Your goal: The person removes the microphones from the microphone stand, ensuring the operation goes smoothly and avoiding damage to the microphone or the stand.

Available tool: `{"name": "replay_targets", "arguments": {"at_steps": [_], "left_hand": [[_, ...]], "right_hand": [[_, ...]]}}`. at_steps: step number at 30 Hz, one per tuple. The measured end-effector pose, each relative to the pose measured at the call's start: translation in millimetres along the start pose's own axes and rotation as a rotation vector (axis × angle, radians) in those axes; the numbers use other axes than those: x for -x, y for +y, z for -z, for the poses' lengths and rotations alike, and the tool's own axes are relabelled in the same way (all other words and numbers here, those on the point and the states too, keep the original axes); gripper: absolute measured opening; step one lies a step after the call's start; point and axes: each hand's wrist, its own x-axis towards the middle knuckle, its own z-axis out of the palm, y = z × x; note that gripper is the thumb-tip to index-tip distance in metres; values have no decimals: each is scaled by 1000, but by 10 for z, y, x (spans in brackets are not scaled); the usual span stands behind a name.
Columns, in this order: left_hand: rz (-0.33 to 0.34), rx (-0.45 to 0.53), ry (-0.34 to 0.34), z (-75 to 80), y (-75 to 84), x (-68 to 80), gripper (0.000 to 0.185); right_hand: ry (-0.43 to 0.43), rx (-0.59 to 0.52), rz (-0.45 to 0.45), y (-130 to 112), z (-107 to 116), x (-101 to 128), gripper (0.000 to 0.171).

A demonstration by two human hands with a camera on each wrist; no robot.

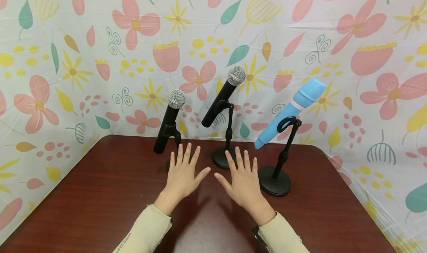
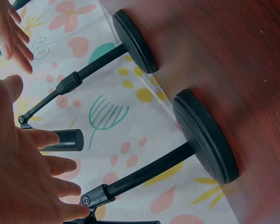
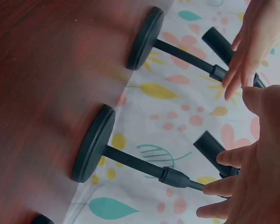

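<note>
Both the left hand (image 1: 181,175) and the right hand (image 1: 243,182) are hovering over the dark red wooden surface (image 1: 100,193), fingers spread wide, holding nothing. Behind them, 3 stand-mounted microphones are standing: the left black microphone (image 1: 168,121), the middle black microphone (image 1: 221,95) and the light blue plastic microphone (image 1: 290,112).

Head camera is looking forward and down from above my forearms, taking in the table (image 1: 100,193), three stands and the cloth (image 1: 66,60) behind, at mid range. Left wrist camera is sitting low and close behind my left hand (image 2: 18,186), rolled sideways, facing the left base (image 2: 205,135) and middle base (image 2: 135,42). Right wrist camera is looking likewise past my right hand (image 3: 261,154), close to two bases. Both wrist views are sharing the middle base (image 3: 144,37) with the head view.
</note>
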Motion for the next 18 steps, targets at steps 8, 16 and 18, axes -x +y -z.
{"name": "replay_targets", "arguments": {"at_steps": [8,16,18], "left_hand": [[-9,6,-2,57,6,-4,74],[-17,31,34,80,-15,-15,69],[-15,41,47,81,-28,-18,68]], "right_hand": [[13,5,24,-47,23,-33,76],[10,-24,43,-102,62,-83,70],[12,-29,51,-112,68,-100,68]]}}
